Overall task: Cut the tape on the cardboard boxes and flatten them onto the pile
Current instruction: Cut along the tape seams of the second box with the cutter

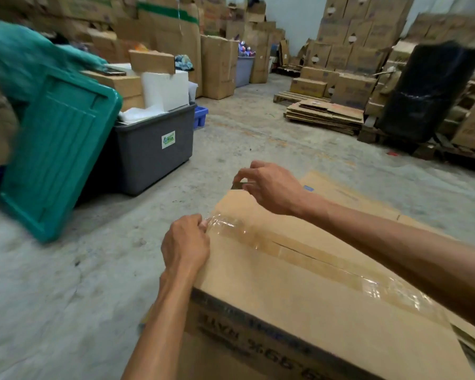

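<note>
A closed cardboard box [307, 292] stands in front of me, its top seam covered by clear tape [307, 259] running from the left edge towards the right. My left hand [185, 244] pinches the crumpled, lifted end of the tape at the box's left edge. My right hand [269, 186] hovers over the far left corner of the box, fingers closed on a small metal blade [240, 185]. A flattened cardboard sheet [340, 193] lies on the floor just behind the box.
A grey plastic tub [154, 154] full of white foam and boxes stands at left, with a green lid [55, 157] leaning on it. A pile of flattened cardboard [324, 115] lies on a pallet at the back right. Stacked boxes line the walls; bare concrete floor lies between.
</note>
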Available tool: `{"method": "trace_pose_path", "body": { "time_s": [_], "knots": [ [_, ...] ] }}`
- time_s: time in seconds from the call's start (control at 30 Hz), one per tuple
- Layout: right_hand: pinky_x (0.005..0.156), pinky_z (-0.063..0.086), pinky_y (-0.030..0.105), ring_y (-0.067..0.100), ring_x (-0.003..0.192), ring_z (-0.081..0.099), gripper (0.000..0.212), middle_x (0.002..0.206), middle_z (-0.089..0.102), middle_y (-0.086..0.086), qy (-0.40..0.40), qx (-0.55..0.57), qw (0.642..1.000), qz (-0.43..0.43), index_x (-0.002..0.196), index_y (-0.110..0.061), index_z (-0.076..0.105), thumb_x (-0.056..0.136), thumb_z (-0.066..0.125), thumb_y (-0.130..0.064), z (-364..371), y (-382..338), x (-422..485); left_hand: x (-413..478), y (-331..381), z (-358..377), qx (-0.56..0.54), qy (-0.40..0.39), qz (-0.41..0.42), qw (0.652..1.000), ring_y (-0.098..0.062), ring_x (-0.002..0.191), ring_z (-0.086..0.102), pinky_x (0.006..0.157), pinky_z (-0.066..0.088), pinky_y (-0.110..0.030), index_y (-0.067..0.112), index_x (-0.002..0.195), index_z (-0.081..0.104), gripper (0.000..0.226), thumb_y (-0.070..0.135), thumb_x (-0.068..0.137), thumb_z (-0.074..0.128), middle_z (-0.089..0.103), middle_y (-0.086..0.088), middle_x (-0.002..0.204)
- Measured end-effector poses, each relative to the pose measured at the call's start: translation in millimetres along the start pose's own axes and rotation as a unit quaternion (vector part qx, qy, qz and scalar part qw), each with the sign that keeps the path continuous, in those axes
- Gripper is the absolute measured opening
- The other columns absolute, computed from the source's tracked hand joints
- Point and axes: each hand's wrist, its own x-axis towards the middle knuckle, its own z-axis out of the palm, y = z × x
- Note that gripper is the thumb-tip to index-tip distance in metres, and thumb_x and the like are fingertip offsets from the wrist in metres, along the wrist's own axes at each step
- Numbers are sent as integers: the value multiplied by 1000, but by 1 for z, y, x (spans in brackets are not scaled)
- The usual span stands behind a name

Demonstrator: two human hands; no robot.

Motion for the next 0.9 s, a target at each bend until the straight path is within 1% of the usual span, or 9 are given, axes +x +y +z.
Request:
{"method": "trace_pose_path", "body": {
  "time_s": [0.1, 0.17, 0.3, 0.37, 0.43, 0.53, 0.63, 0.77, 0.9],
  "knots": [
    [71, 48, 37, 29, 95, 62, 21, 106, 61, 2, -48, 19, 998, 26, 115, -32, 62, 100, 49, -26, 20, -12, 5, -5, -13, 7, 13, 32, -48, 998, -27, 67, 54, 56, 41, -33, 14, 64, 47, 36, 23, 99, 49, 60, -5, 73],
    [73, 49, 38, 30, 98, 61, 21, 107, 62, 2, -77, 39, 995, 43, 114, -31, 61, 99, 48, -23, 33, -16, 4, -12, -14, 14, 18, 49, -53, 997, -30, 73, 58, 62, 47, -37, 16, 71, 55, 29, 21, 99, 49, 64, -8, 81],
    [72, 48, 37, 30, 100, 61, 20, 108, 63, 3, -111, 51, 991, 49, 115, -30, 59, 100, 47, -26, 59, -25, 5, -15, -8, 15, 35, 50, -76, 995, -32, 91, 59, 73, 39, -38, 11, 97, 65, 18, 20, 100, 49, 65, -10, 101],
    [72, 47, 37, 30, 100, 61, 20, 108, 65, 4, -126, 59, 989, 46, 115, -28, 59, 98, 48, -26, 72, -29, 4, -15, -4, 19, 76, 38, -92, 992, -29, 104, 58, 83, 40, -36, 12, 112, 61, 22, 22, 99, 47, 62, -8, 113],
    [78, 51, 40, 31, 98, 62, 20, 104, 69, 6, -124, 85, 987, 62, 114, -26, 58, 97, 49, -24, 83, -29, 4, -15, -1, 27, 100, 39, -112, 988, -27, 111, 53, 91, 39, -37, 9, 119, 56, 30, 28, 97, 47, 59, -10, 120],
    [77, 49, 37, 29, 92, 63, 13, 89, 74, 7, -108, 146, 976, 121, 108, -25, 59, 97, 51, -24, 93, -22, 10, -19, 6, 38, 107, 60, -119, 985, -28, 108, 49, 89, 36, -41, 6, 114, 56, 43, 42, 93, 49, 58, -13, 114],
    [76, 46, 36, 25, 91, 61, 11, 87, 74, 5, -108, 172, 970, 136, 108, -25, 60, 99, 52, -26, 97, -19, 15, -21, 5, 40, 99, 78, -97, 987, -29, 106, 48, 89, 35, -41, 6, 108, 60, 48, 51, 92, 52, 59, -13, 110],
    [78, 49, 36, 26, 91, 64, 11, 90, 73, 5, -109, 168, 972, 120, 106, -26, 59, 98, 51, -25, 101, -21, 12, -13, -11, 37, 67, 59, -59, 994, -28, 110, 51, 93, 37, -39, 6, 108, 62, 34, 36, 97, 50, 63, -11, 112],
    [82, 51, 39, 28, 94, 62, 20, 95, 72, 5, -105, 155, 980, 63, 109, -23, 61, 93, 50, -18, 95, -33, 9, -9, -24, 40, 13, 60, -24, 998, -30, 103, 53, 87, 39, -38, 6, 100, 64, 25, 24, 98, 47, 66, -12, 105]
  ]
}}
